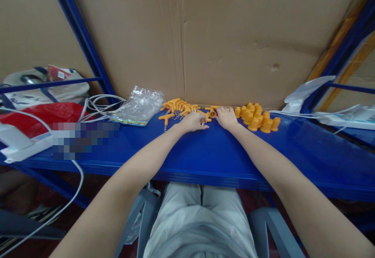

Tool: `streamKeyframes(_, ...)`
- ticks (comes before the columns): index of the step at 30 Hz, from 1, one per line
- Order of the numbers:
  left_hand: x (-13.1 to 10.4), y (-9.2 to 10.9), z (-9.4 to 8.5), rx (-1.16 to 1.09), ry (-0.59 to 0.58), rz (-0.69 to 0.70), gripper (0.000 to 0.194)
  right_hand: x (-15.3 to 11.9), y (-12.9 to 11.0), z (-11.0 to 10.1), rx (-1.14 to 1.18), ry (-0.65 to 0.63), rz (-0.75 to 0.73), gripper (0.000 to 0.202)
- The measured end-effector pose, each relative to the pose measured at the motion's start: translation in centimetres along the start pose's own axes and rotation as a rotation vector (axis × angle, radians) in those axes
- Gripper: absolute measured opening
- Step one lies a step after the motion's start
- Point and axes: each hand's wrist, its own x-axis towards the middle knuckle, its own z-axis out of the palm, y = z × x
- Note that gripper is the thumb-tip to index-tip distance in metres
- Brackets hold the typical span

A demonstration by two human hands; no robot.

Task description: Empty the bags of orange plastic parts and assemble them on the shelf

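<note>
My left hand (193, 121) is closed around a corkscrew whose metal spiral (202, 123) pokes out by the fingertips; its handle is mostly hidden. To the left and behind lies a pile of corkscrews with orange T-shaped handles (177, 105) and metal spirals. One corkscrew (166, 118) lies nearer me at the pile's edge. My right hand (227, 118) reaches over the table with fingers stretched out beside several loose orange pieces. An orange sleeve (213, 114) with a dark round opening sits by its thumb. Upright orange sleeves (254, 116) stand grouped to its right.
A clear plastic bag (142, 105) lies left of the pile. White cables (101, 104), a power strip (27, 146) and a red bag (49, 117) crowd the left. Cardboard (219, 43) walls the back of the blue table (199, 156). More cables run at the right.
</note>
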Motion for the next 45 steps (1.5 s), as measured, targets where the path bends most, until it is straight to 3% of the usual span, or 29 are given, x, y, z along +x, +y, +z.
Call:
streamKeyframes(2,-0.1,0.2,-0.2,-0.009,-0.024,-0.004,0.009,0.0,-0.1,-0.1,-0.012,-0.007,-0.008,0.041)
streamKeyframes(7,-0.3,0.6,-0.3,-0.034,-0.082,0.003,0.027,-0.1,0.0,-0.9,-0.033,-0.028,-0.031,0.045)
streamKeyframes(13,-0.3,0.4,0.0,-0.038,-0.100,0.043,0.032,0.4,0.8,-3.7,0.034,-0.011,0.092,0.045)
streamKeyframes(18,-0.4,0.7,-0.3,-0.064,-0.160,0.017,0.033,1.1,2.9,-5.7,0.084,0.028,0.186,0.046)
streamKeyframes(22,-0.4,0.9,-0.5,-0.067,-0.174,0.020,0.033,0.2,5.5,-6.4,0.089,-0.030,0.208,0.057)
streamKeyframes(28,-0.6,1.5,-0.7,-0.049,-0.160,0.021,0.024,-2.5,8.3,-5.2,0.020,-0.060,0.297,0.057)
streamKeyframes(34,-0.5,1.4,-0.8,-0.009,-0.140,0.031,0.019,-2.9,9.0,-3.3,0.014,-0.352,0.284,0.056)
streamKeyframes(39,-0.5,1.1,-1.6,0.106,-0.116,-0.072,0.017,-2.7,9.1,-3.2,-0.003,-0.327,0.263,0.055)
streamKeyframes(45,-1.4,-0.1,-2.5,0.238,-0.128,-0.219,0.041,-2.8,9.2,-3.1,-0.022,-0.241,0.312,0.048)
